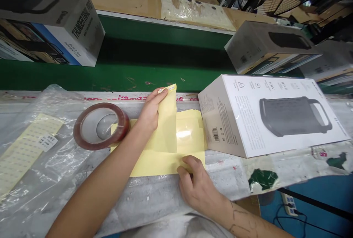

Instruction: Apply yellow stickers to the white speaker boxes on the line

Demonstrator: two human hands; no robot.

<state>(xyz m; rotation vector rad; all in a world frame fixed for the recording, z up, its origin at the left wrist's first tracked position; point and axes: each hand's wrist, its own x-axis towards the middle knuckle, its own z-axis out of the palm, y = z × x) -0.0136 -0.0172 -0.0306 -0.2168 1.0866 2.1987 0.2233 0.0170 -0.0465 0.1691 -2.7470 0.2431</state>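
Worn grey bench (154,197) under clear film (55,179), roll of brown tape (124,126) lying left of centre, yellow sheets (154,164) in the middle, white box (248,120) right, label sheet (24,146) far left.

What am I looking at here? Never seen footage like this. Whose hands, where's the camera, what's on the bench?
This is one picture from a camera worn on a person's head, looking down at their own two bare hands. No machine is involved. The left hand pinches a yellow paper strip, lifted from a stack of yellow sheets on the plastic-covered bench. The right hand rests its fingertips on the stack's near edge. A tape roll lies left of the stack, and a sheet of small labels lies further left. To the right lies a white box with a dark appliance printed on it. Behind the bench runs a green belt carrying more boxes.
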